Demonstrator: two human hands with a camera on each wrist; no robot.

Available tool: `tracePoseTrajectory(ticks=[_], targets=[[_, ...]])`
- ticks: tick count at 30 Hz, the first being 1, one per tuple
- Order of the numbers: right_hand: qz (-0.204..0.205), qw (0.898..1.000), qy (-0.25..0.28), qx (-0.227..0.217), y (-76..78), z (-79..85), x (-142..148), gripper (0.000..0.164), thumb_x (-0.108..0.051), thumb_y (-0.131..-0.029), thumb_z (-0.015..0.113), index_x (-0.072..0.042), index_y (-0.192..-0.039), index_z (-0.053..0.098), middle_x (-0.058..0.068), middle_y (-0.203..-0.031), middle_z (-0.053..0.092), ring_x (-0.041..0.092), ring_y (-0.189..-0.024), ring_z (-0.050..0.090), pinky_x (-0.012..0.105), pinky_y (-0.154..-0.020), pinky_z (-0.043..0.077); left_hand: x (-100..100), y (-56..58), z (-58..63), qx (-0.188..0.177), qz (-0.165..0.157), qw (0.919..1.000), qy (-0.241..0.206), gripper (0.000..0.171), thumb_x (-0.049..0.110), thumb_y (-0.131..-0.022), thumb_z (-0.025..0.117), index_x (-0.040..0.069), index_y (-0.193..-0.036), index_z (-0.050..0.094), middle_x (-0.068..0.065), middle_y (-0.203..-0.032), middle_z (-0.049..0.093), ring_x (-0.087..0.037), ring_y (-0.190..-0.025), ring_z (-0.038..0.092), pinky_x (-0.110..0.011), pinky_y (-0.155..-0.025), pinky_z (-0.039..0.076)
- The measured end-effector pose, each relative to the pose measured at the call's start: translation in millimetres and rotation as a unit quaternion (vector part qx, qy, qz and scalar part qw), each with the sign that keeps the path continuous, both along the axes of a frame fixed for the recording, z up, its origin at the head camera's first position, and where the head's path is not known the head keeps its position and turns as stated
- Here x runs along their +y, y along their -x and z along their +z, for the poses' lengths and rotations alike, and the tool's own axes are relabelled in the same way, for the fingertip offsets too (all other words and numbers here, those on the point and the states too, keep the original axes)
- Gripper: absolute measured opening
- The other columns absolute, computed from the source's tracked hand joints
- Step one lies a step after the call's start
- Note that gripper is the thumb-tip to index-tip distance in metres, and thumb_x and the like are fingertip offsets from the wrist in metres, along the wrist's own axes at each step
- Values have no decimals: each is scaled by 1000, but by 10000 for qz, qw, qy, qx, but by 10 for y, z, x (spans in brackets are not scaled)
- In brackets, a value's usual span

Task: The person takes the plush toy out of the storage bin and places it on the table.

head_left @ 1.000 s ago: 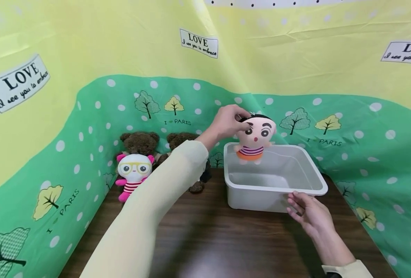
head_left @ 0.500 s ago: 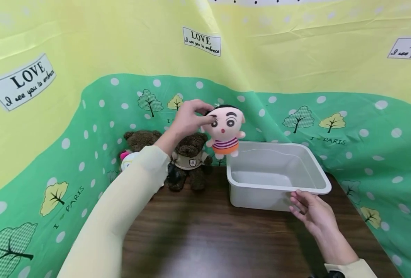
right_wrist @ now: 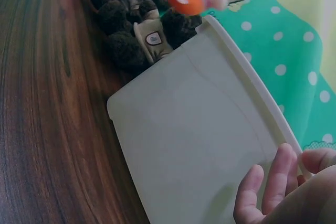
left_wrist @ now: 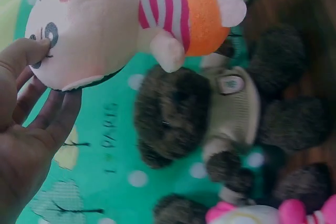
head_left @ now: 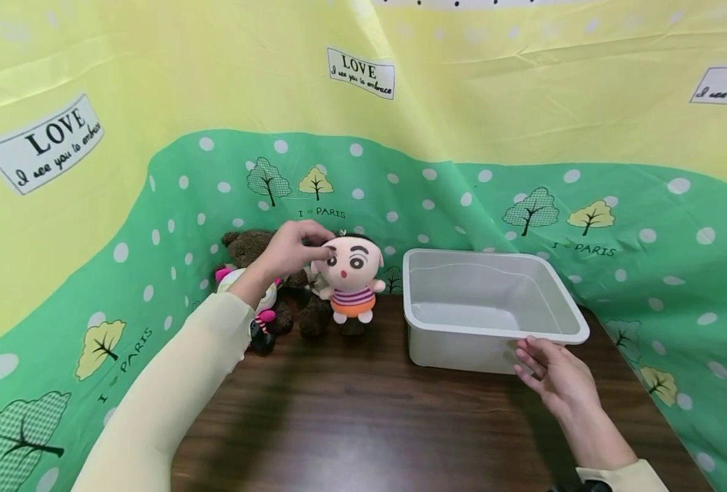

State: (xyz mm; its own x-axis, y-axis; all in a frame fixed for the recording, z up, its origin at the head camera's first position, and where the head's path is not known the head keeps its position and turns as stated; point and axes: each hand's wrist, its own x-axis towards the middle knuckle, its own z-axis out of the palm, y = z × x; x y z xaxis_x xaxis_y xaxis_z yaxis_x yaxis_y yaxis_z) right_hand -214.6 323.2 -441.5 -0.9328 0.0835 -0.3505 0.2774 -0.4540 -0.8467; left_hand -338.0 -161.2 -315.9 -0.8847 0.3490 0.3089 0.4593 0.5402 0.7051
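Note:
My left hand (head_left: 292, 249) pinches a plush boy doll (head_left: 352, 301) by its head, with the thumb over the face and the fingers behind the black hair. The doll is upright, in a striped shirt and orange shorts. It overlaps a brown teddy bear (left_wrist: 173, 116) in a beige sweater, seen behind it in the left wrist view. At the right, a grey plastic bin (head_left: 449, 348) stands on the table. My right hand (head_left: 557, 379) holds the front rim near its right corner, thumb at the lip and fingers against the outer wall (right_wrist: 184, 129).
A second brown teddy bear (head_left: 247, 247) sits at the back left, with a pink-and-white plush panda (head_left: 267, 316) in front, partly hidden by my left arm. A green and yellow printed cloth (head_left: 437, 225) hangs behind and beside the wooden table (head_left: 363, 424).
My left hand has carried the doll leftward from above the bin and then down, to in front of the teddy bear in the beige sweater. The right hand stays at the bin's rim.

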Motion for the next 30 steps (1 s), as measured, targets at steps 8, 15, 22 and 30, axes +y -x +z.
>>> tracePoseTrajectory(ticks=[8,15,22,30], targets=[[-40,10000,-47,-11,-3,1,4,13,-22,-101,68,-23,-90,74,-6,-88,78,8,-83,74,34,-76,62,-229,32,-505,-570,306,9973,337,22,17,-92,78,13,-113,79,-7,-109,73,-24,-101,65,-44,-87,53],[-5,10000,-92,29,1,1,4,18,-21,-103,65,-22,-88,75,-7,-87,78,8,-81,73,33,-76,62,-351,98,-858,-961,402,9929,572,23,14,-91,77,10,-114,78,-8,-108,72,-21,-94,64,-35,-77,54],[-6,9999,-110,46,12,-7,-2,17,-21,-102,66,-22,-88,75,-7,-87,77,8,-81,73,32,-75,62,-345,165,-1045,-903,231,9940,571,22,9,-92,75,6,-113,79,-11,-112,73,-24,-97,67,-35,-79,55],[-50,9999,-155,1,-20,0,-9,14,-22,-102,67,-22,-89,73,-7,-87,77,8,-81,73,33,-76,62,-314,246,-1209,-1053,460,9915,602,28,10,-94,72,3,-121,75,-17,-122,71,-33,-117,65,-46,-96,54]])
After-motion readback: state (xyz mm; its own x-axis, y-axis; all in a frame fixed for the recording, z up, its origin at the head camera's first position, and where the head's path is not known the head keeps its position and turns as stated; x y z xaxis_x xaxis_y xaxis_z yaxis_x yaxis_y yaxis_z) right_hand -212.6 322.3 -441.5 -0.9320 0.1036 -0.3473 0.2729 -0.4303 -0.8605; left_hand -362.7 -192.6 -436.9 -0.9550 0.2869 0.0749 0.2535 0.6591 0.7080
